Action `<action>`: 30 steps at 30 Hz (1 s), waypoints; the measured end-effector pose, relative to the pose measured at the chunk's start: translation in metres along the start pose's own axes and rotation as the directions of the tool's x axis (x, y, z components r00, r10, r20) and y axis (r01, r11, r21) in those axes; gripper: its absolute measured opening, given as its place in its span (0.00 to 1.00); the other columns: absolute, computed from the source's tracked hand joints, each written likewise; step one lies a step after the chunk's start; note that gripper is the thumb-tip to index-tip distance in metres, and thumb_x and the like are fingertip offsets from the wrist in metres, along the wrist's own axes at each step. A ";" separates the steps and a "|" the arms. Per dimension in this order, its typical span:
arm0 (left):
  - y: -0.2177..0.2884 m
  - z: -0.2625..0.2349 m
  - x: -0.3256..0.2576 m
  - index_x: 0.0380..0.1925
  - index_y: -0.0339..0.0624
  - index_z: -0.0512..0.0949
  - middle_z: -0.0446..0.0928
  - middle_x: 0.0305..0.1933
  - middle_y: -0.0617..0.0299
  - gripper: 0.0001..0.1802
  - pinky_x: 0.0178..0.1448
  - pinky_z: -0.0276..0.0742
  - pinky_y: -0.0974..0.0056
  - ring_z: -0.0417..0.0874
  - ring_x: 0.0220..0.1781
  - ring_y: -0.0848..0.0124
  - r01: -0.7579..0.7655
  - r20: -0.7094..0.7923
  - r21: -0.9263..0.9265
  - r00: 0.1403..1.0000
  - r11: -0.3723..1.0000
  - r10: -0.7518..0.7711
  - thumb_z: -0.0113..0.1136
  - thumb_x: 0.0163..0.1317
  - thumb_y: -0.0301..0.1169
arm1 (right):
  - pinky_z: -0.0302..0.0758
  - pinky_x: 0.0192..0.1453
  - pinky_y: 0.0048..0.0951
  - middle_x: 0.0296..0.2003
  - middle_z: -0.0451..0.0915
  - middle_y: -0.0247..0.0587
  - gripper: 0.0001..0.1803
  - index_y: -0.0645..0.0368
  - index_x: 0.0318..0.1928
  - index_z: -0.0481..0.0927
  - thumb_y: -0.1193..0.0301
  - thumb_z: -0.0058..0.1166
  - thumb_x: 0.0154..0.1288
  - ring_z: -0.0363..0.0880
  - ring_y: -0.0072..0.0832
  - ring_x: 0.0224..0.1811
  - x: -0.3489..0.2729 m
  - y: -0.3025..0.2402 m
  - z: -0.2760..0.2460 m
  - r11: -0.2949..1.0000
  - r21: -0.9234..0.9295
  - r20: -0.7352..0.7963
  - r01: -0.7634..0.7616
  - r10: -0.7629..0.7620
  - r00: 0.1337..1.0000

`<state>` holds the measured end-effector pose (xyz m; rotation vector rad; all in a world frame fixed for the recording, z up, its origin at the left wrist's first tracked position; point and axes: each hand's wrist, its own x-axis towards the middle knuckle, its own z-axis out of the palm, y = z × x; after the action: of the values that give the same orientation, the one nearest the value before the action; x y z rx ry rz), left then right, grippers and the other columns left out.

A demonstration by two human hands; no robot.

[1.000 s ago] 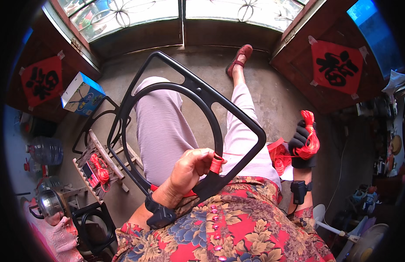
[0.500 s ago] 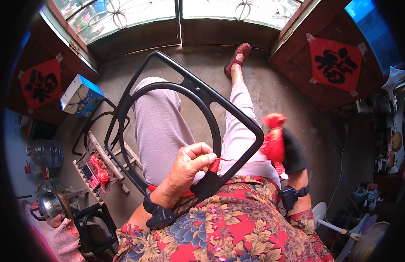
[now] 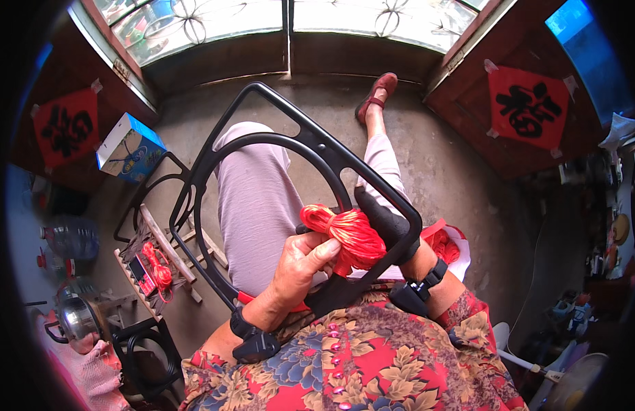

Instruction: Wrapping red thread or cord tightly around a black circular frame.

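Observation:
A black square frame with a round inner ring [image 3: 297,109] lies tilted over my lap. A looped bundle of red cord [image 3: 352,236], cinched near its middle, covers the ring's near right part. My left hand [image 3: 300,267] is closed, its thumb and bent fingers pinching the bundle's lower left edge. From the right, my right hand [image 3: 382,218] in a black glove reaches beneath the frame's outer bar and holds the bundle from behind. Most of its fingers are hidden by the cord; a dark tip shows at the bundle's left. The cord-wrapped stretch of ring is covered.
An open bag [image 3: 461,253] with red cord lies beside my right thigh. To my left, a small wooden stool [image 3: 168,240] bears another red cord bundle [image 3: 156,266]. A blue and white box [image 3: 130,149], more black frames [image 3: 150,359] and a metal pot [image 3: 78,322] stand around there.
My right hand has brought the red cord bundle from outside the frame's right corner leftward to the ring. My left thumb, earlier at the cord wrapping, now touches the bundle.

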<state>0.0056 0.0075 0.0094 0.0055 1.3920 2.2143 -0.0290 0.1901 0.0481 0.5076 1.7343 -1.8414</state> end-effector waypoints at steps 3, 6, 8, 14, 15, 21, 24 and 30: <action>-0.005 -0.005 -0.004 0.38 0.35 0.79 0.79 0.28 0.62 0.20 0.33 0.71 0.73 0.76 0.28 0.80 0.052 0.067 -0.007 0.996 0.999 -0.052 0.50 0.66 0.44 | 0.73 0.57 0.27 0.47 0.77 0.42 0.17 0.67 0.56 0.70 0.73 0.42 0.70 0.77 0.28 0.47 -0.008 0.039 -0.006 0.803 0.082 0.264 0.590 -0.589 0.764; -0.005 0.002 -0.002 0.35 0.36 0.79 0.79 0.28 0.63 0.21 0.33 0.72 0.72 0.77 0.28 0.78 0.093 0.028 -0.110 0.996 0.990 -0.090 0.47 0.68 0.44 | 0.69 0.60 0.24 0.54 0.73 0.41 0.20 0.65 0.60 0.67 0.75 0.43 0.69 0.72 0.22 0.54 0.033 0.074 -0.021 0.789 0.564 0.282 0.242 -0.460 0.842; -0.004 0.004 -0.002 0.36 0.35 0.78 0.79 0.31 0.62 0.20 0.35 0.73 0.71 0.79 0.30 0.77 0.121 0.031 -0.224 0.993 0.967 -0.117 0.46 0.68 0.43 | 0.72 0.57 0.24 0.50 0.75 0.39 0.16 0.65 0.57 0.69 0.76 0.42 0.70 0.74 0.21 0.50 0.035 0.051 -0.015 0.875 0.248 0.124 0.415 -0.453 0.883; 0.004 -0.002 -0.005 0.40 0.27 0.76 0.80 0.34 0.52 0.19 0.46 0.77 0.65 0.82 0.36 0.67 0.254 0.166 -0.249 0.962 0.935 -0.217 0.45 0.66 0.36 | 0.73 0.55 0.32 0.43 0.78 0.40 0.19 0.62 0.52 0.69 0.80 0.50 0.59 0.78 0.27 0.43 -0.001 0.029 -0.049 0.689 -0.402 -0.174 0.603 -0.704 0.689; 0.008 0.005 -0.003 0.40 0.26 0.76 0.80 0.33 0.51 0.20 0.46 0.77 0.65 0.82 0.36 0.67 0.276 0.149 -0.213 0.957 0.937 -0.248 0.45 0.66 0.36 | 0.74 0.52 0.31 0.44 0.77 0.41 0.19 0.62 0.53 0.69 0.79 0.51 0.60 0.76 0.27 0.45 0.017 0.072 -0.057 0.520 -0.665 -0.445 0.537 -0.853 0.274; 0.004 -0.001 0.000 0.39 0.27 0.76 0.80 0.32 0.51 0.20 0.46 0.78 0.65 0.82 0.36 0.67 0.266 0.180 -0.223 0.957 0.938 -0.228 0.45 0.65 0.36 | 0.72 0.56 0.31 0.49 0.74 0.42 0.22 0.62 0.57 0.66 0.77 0.50 0.62 0.74 0.29 0.50 -0.043 0.069 -0.153 0.276 0.866 -0.204 0.417 -0.566 0.799; 0.003 0.000 0.001 0.39 0.30 0.76 0.80 0.31 0.54 0.15 0.44 0.79 0.65 0.83 0.35 0.68 0.280 0.147 -0.255 0.957 0.926 -0.249 0.49 0.64 0.33 | 0.70 0.58 0.31 0.52 0.73 0.43 0.23 0.62 0.59 0.65 0.76 0.49 0.62 0.73 0.30 0.52 -0.064 0.083 -0.175 0.221 0.871 -0.255 0.438 -0.558 0.790; -0.002 0.002 0.004 0.33 0.39 0.76 0.79 0.28 0.65 0.07 0.33 0.70 0.76 0.77 0.29 0.81 0.131 0.110 -0.184 0.988 0.974 -0.112 0.59 0.62 0.31 | 0.68 0.62 0.30 0.57 0.70 0.45 0.26 0.62 0.63 0.62 0.75 0.48 0.64 0.71 0.32 0.57 -0.066 0.109 -0.196 0.592 0.532 -0.376 0.606 -0.476 0.795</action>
<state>0.0036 0.0115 0.0074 -0.0355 1.0940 2.2043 0.0705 0.3915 -0.0144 0.4328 1.4297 -2.9658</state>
